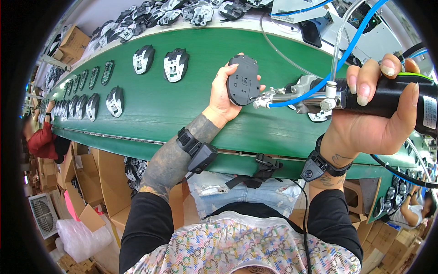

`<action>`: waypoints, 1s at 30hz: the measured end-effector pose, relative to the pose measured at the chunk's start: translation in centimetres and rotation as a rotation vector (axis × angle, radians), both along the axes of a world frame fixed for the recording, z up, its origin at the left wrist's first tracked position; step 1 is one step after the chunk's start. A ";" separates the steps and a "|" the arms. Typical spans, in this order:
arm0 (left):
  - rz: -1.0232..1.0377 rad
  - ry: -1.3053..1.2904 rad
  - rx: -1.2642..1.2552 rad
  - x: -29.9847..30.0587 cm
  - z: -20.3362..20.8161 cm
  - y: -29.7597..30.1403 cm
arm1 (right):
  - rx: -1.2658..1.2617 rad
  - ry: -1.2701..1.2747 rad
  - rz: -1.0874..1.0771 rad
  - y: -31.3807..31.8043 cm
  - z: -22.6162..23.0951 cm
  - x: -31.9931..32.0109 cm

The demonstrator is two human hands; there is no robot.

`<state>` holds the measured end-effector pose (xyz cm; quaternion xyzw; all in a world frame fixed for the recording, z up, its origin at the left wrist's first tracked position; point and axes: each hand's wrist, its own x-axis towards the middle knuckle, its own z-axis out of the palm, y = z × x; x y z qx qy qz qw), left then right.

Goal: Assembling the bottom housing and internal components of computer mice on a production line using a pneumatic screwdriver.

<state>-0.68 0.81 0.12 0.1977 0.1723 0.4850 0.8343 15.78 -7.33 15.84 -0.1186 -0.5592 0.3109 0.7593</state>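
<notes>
My left hand [221, 97] is closed around a dark grey computer mouse [244, 81], its flat underside with screw holes turned up. In my right hand [369, 107] is a black power screwdriver [396, 97], held sideways with the fingers wrapped round its body. The metal nose [273, 97] of the screwdriver points left, its tip at the lower right edge of the mouse; whether it touches a screw I cannot tell. A blue air hose [315, 92] runs up from the nose. Behind the tool, partly hidden, lies a white and black mouse shell [319, 115].
Several mouse shells [176, 65] and green circuit boards [107, 73] lie in rows on the green belt [150, 102]. Piled mouse parts [198, 13] line the far ledge. A phone [311, 34] rests at the back right. Cardboard boxes [109, 182] stand below the left edge; a co-worker [43, 139] is at far left.
</notes>
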 end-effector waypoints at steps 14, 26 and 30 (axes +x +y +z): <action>0.007 -0.047 -0.029 0.1 0.5 -0.3 | -0.008 -0.084 -0.075 0.2 -0.1 -1.0; 0.029 0.134 -0.036 0.2 -0.4 0.3 | 0.093 0.037 0.003 -1.1 1.4 1.3; 0.053 0.144 -0.042 -0.3 -0.7 0.7 | 0.025 0.104 -0.167 -1.3 1.8 0.5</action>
